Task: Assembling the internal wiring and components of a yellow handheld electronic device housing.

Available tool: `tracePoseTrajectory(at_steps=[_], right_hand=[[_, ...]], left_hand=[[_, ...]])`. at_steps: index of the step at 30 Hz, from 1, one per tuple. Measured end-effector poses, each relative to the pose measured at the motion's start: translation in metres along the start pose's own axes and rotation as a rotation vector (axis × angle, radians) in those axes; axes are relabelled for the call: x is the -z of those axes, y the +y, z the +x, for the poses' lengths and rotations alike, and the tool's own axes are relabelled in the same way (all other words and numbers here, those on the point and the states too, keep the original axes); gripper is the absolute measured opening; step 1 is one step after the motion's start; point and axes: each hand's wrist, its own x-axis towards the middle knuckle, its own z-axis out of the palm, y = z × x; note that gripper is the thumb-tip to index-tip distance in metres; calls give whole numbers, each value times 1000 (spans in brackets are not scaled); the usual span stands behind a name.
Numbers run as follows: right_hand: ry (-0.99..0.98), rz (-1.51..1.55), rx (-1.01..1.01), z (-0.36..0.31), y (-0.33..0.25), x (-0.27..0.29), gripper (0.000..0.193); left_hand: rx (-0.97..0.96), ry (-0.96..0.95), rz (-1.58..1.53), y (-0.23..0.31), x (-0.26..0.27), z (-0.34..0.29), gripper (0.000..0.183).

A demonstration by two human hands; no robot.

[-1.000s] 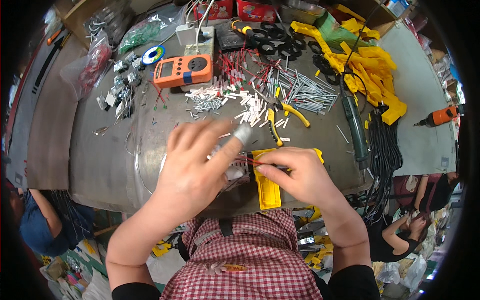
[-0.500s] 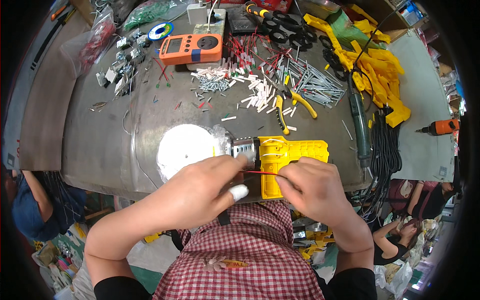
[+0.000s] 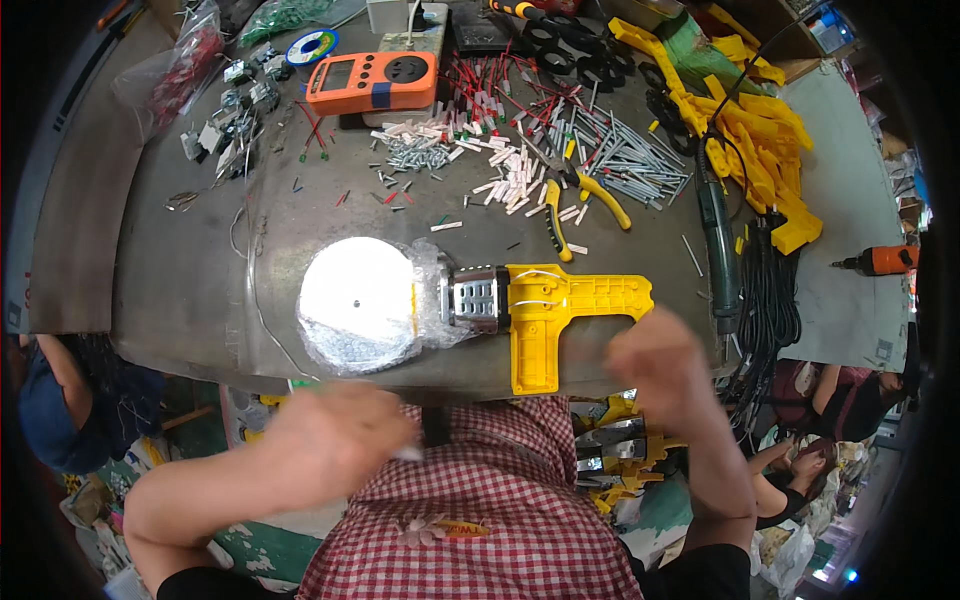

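Note:
My left hand (image 3: 345, 435) is off the table's front edge, left of my checked apron, smeared by motion, with a white wrap on one fingertip. My right hand (image 3: 660, 365), also smeared, hovers by the free end of the yellow handle shell (image 3: 535, 345). What either hand holds, if anything, cannot be made out. The open L-shaped shell lies on the table with white wires inside. It joins a perforated metal barrel (image 3: 475, 300), which leads to a round, bright white plate (image 3: 355, 290) wrapped in clear plastic film.
Beyond lie yellow-handled pliers (image 3: 590, 205), loose screws (image 3: 420, 155), long metal rods (image 3: 640, 160), and white sleeves (image 3: 515, 180). An orange meter (image 3: 370, 82) stands behind. At right are a soldering iron (image 3: 718, 250), black cables (image 3: 770, 300) and yellow shells (image 3: 765, 170).
My hands have parted and drawn back from the yellow shell, the left one toward me and the right one rightward. The red wire stretched between them no longer shows.

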Motion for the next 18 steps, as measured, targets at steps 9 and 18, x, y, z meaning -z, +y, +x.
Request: tracePoseTrajectory(at_steps=[9, 18], right_hand=[[205, 667, -582, 46, 11, -14, 17], [144, 211, -316, 57, 11, -24, 14]], left_hand=[[30, 262, -8, 4, -4, 60, 28], [-2, 728, -93, -30, -53, 116, 21]])
